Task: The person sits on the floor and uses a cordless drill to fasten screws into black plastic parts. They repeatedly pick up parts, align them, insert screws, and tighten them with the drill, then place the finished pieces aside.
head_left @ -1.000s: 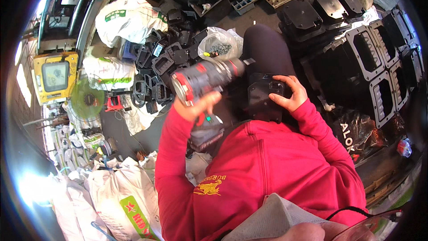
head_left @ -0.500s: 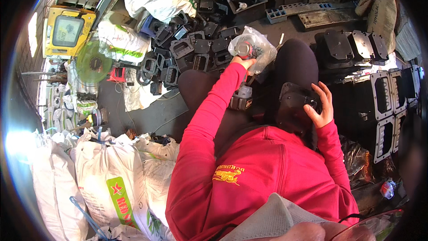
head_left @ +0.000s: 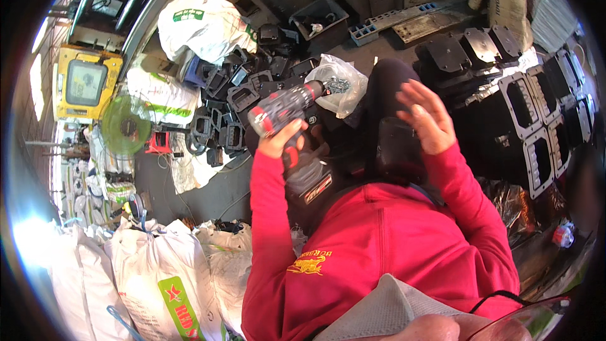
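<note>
Over the lap, left hand point(head_left: 278, 142) grips cordless drill point(head_left: 287, 106) — handle hidden, right hand point(head_left: 426, 117) spread, empty

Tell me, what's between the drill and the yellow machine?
In the head view, a heap of black plastic housings and a white sack lie between the drill in the left hand and the yellow machine.

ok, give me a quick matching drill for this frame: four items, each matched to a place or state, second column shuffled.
Items:
1. cordless drill
2. right hand
3. clear plastic bag
4. yellow machine

Places or states:
A. far left, by the green fan
B. open, holding nothing
C. gripped in the left hand
D. at the drill's tip, small parts inside

Pairs: 1-C, 2-B, 3-D, 4-A
</note>
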Demonstrator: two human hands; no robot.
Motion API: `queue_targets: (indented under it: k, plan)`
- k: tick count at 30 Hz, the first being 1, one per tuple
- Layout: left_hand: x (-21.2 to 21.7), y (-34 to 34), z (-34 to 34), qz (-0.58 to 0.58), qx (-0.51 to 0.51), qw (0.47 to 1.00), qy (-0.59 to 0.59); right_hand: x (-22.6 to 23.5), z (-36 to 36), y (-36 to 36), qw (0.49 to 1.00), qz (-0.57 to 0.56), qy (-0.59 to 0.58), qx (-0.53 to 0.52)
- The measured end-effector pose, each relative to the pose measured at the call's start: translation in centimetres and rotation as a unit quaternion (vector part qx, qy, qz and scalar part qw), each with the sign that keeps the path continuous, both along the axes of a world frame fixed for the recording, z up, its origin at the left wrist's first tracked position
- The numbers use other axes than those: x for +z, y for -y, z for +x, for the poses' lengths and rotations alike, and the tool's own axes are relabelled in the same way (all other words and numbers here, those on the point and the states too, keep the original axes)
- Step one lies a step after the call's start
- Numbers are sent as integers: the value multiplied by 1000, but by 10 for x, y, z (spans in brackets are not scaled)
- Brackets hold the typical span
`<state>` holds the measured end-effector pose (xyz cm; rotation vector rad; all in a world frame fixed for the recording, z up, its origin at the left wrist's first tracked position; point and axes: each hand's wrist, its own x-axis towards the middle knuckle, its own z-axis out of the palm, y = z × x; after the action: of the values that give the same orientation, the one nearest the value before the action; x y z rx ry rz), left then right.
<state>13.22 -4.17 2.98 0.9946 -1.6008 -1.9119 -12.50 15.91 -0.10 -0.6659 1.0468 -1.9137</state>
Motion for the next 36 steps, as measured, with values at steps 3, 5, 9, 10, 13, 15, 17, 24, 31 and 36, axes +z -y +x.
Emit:
queue_targets:
  k: [3,5,9,10,13,15,17,24,31,36]
  plan:
    - [38,-29,18,12,-73,995,-74,15,22,18,974,10,194,117]
    - [53,-45,24,15,-116,990,-78,20,31,24,944,-6,280,175]
    - [63,-63,26,-1,-169,985,-44,19,34,20,944,15,263,199]
    - [63,-65,27,-13,-180,983,-36,18,34,17,950,23,237,202]
    - [62,-70,29,-49,-197,979,0,14,32,10,948,31,259,184]
    - [59,-74,30,-66,-193,978,30,12,34,6,938,46,294,179]
    - [55,-79,29,-54,-170,984,29,11,37,3,920,76,349,165]
    - [56,-79,30,-98,-178,978,53,3,37,3,963,108,184,166]
    - [62,-82,33,-104,-170,974,112,-1,35,3,935,94,307,152]
    - [59,-86,28,-168,-162,967,98,-3,36,2,878,110,440,150]
